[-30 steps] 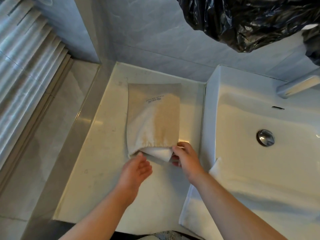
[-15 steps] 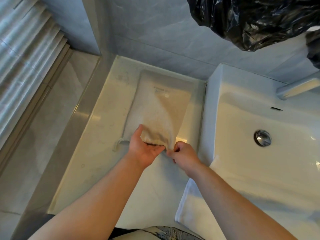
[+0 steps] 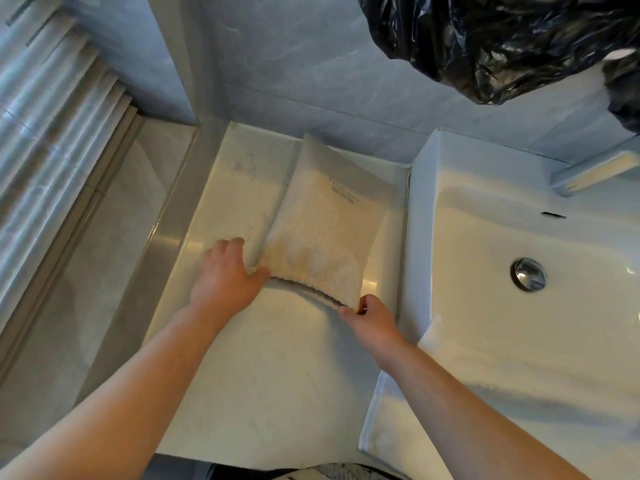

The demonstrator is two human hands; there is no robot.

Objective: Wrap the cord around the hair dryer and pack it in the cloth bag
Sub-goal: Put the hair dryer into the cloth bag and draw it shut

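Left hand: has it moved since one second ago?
Yes. The left hand moved away from the sink, to the left mouth corner of the cloth bag.

Two arms run bare and unsleeved from the bottom edge of the view; the left forearm (image 3: 138, 379) and right forearm (image 3: 471, 396) are smooth and full in shape; the left hand (image 3: 225, 282) and right hand (image 3: 372, 322) are likewise uncovered; low between them sits dark fabric (image 3: 228, 472) beside a mottled grey-and-white patch (image 3: 332, 472), too cropped to identify.
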